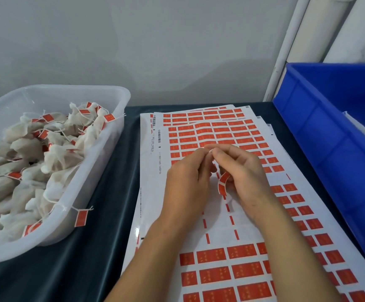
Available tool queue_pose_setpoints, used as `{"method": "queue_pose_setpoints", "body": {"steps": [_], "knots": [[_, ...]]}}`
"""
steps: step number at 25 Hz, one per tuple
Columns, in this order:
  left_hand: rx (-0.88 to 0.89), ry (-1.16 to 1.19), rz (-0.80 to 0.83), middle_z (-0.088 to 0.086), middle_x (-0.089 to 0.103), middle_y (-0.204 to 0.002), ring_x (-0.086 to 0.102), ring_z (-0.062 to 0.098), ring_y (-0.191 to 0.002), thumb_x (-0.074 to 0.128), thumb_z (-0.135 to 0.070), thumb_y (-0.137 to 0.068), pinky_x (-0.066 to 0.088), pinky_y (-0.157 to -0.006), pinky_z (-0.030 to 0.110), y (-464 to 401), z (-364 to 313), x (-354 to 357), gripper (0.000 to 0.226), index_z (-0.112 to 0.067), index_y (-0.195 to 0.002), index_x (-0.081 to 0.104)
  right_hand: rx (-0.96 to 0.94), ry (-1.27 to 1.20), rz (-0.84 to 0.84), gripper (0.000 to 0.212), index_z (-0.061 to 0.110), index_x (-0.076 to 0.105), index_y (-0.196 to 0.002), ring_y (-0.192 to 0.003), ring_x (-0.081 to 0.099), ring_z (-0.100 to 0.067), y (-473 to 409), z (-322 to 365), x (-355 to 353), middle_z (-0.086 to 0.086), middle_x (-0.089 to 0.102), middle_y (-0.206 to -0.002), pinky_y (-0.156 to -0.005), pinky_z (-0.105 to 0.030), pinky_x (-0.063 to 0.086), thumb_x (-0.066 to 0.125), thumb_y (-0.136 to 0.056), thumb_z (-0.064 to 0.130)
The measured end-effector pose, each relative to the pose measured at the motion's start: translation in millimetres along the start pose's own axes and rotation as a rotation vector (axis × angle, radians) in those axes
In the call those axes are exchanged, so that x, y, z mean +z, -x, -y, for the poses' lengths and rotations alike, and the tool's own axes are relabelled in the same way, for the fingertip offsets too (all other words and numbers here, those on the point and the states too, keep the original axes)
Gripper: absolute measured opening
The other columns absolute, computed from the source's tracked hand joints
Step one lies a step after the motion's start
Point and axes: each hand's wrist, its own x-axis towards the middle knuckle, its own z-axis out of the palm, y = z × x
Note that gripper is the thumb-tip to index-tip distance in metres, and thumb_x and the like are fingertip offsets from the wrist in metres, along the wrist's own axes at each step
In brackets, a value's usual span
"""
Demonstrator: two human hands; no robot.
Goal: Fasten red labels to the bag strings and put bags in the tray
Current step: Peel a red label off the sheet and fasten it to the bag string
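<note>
One curled red label (223,183) hangs between the two hands, the right hand (241,173) and left hand (188,182) pinching together at its upper end, over several overlapping label sheets (220,131), with one bag-heaped translucent tray (103,162) left and one partly cut-off blue bin (329,131) right.

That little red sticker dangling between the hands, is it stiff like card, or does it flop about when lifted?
Probably floppy: the red label curls and hangs in a bend below the right hand and left hand rather than standing straight. It looks thin and very light, like those still on the label sheets. Being a peeled sticker, it may cling to fingers.
</note>
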Motion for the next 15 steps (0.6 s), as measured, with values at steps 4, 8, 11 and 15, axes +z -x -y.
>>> {"method": "queue_pose_setpoints", "body": {"steps": [4, 8, 11, 15], "knots": [[-0.003, -0.013, 0.000, -0.021, 0.073, -0.105, 0.070, 0.001, -0.094, 0.053, -0.035, -0.107, 0.061, -0.091, 0.028, -2.0, 5.7, 1.8, 0.021, -0.033, -0.116, 0.071, -0.044, -0.010, -0.030, 0.013, 0.032, 0.078, -0.106, -0.104, 0.071, -0.006, -1.8, -2.1, -1.2, 0.012, 0.077, -0.105, -0.081, -0.018, 0.058, 0.069, -0.097, 0.031], [-0.013, 0.011, 0.022, -0.022, 0.071, -0.096, 0.069, 0.001, -0.090, 0.050, -0.037, -0.108, 0.061, -0.084, 0.026, -2.9, 7.0, 1.4, 0.021, -0.033, -0.109, 0.071, -0.082, 0.032, -0.069, 0.015, 0.039, 0.077, -0.098, -0.096, 0.072, -0.004, -1.0, -3.4, -0.5, 0.010, 0.077, -0.095, -0.072, -0.011, 0.055, 0.071, -0.087, 0.046], [-0.019, 0.038, 0.024, -0.026, 0.069, -0.085, 0.069, -0.001, -0.088, 0.048, -0.043, -0.106, 0.053, -0.074, 0.014, -1.8, 5.1, 0.6, 0.023, -0.037, -0.101, 0.069, -0.073, 0.052, -0.093, 0.022, 0.039, 0.077, -0.097, -0.095, 0.072, -0.007, -1.8, -5.0, -0.7, 0.008, 0.076, -0.093, -0.076, -0.018, 0.058, 0.068, -0.082, 0.054], [-0.044, 0.105, 0.018, -0.021, 0.069, -0.080, 0.069, 0.006, -0.079, 0.054, -0.043, -0.106, 0.054, -0.068, 0.017, -2.7, 5.0, -0.1, 0.023, -0.034, -0.091, 0.070, -0.075, 0.080, -0.166, 0.016, 0.034, 0.076, -0.095, -0.094, 0.070, 0.001, -3.5, -6.6, -1.2, 0.016, 0.076, -0.091, -0.071, -0.014, 0.056, 0.070, -0.089, 0.047]]}}
